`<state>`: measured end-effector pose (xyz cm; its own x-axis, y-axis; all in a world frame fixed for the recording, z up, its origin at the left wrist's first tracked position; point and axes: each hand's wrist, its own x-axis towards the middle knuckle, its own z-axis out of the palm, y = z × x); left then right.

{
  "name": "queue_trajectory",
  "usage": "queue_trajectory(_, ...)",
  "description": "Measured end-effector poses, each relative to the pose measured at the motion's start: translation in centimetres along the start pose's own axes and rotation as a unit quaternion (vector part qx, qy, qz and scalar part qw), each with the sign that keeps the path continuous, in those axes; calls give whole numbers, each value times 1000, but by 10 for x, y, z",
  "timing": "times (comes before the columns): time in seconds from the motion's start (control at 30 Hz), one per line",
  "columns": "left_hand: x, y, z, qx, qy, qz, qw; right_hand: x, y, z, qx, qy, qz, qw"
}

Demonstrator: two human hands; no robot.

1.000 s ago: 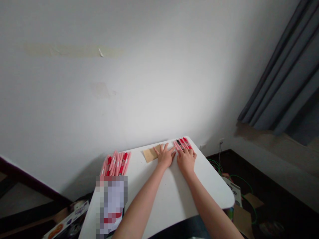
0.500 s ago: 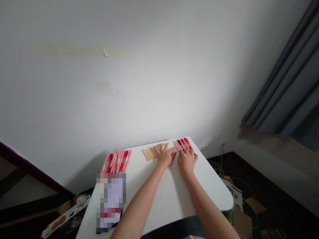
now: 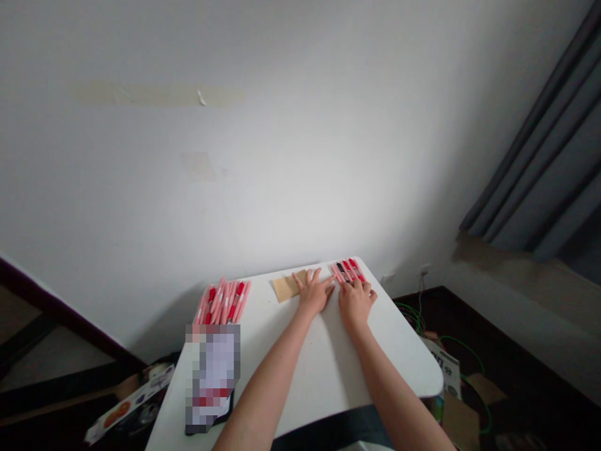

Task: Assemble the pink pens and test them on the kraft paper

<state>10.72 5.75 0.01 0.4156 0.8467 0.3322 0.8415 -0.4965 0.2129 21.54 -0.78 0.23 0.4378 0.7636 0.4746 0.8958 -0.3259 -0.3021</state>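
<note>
Left hand (image 3: 315,292) spread wide, over brown card (image 3: 284,287); right hand (image 3: 355,301) curled at pink-red pens (image 3: 348,270), grip hard to tell.

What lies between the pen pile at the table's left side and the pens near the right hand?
A tan sheet and, partly over it, the left hand, in the head view.

No legible text or numbers.

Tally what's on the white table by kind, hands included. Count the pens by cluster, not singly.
Pen clusters: 2 (left cluster, right cluster)
Brown paper: 1
Pixelated item: 1
Hands: 2 (left hand, right hand)
Total: 6
</note>
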Motion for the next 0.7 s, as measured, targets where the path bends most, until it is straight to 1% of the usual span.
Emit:
queue_trajectory(0.17, 0, 0, 0, 6, -9, -6, 1000, 1, 0, -1, -2, -1, 9, 1000)
queue_trajectory(0.37, -1, 1, -1, 19, 10, -10, 1000, 1, 0, 2, 8, 13, 9, 1000)
queue_trajectory(0.53, -5, 4, -7, 15, 21, -28, 999, 1, 2, 4, 23, 25, -30, 999)
queue_trajectory(0.7, -11, 4, -16, 13, 39, -67, 997, 1, 1, 6, 50, 15, -89, 995)
